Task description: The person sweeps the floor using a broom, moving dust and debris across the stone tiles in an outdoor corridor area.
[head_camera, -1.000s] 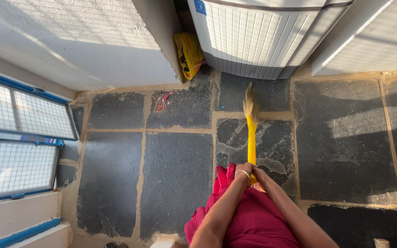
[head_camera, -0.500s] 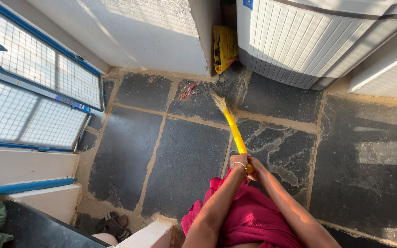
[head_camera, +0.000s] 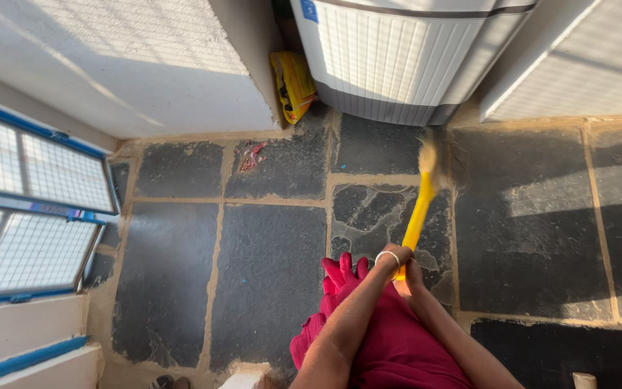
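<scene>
Both of my hands grip the lower end of a yellow-handled broom (head_camera: 417, 216). My left hand (head_camera: 392, 257), with a silver bangle at the wrist, is wrapped over the handle. My right hand (head_camera: 410, 272) sits just below it, partly hidden. The broom's pale bristles (head_camera: 428, 155) are blurred and rest on the dark stone floor (head_camera: 268, 266) near the white appliance (head_camera: 390, 57). My red garment (head_camera: 390, 338) fills the bottom of the view.
A yellow packet (head_camera: 293, 85) leans between the white wall (head_camera: 131, 72) and the appliance. Reddish litter (head_camera: 251, 156) lies on a slab near the wall. A blue-framed mesh door (head_camera: 30, 209) stands at left. Sandals (head_camera: 167, 382) peek at the bottom edge.
The broom head has swung from the left, near the reddish litter, over to the right by the appliance's corner. The camera view has turned back to the right.
</scene>
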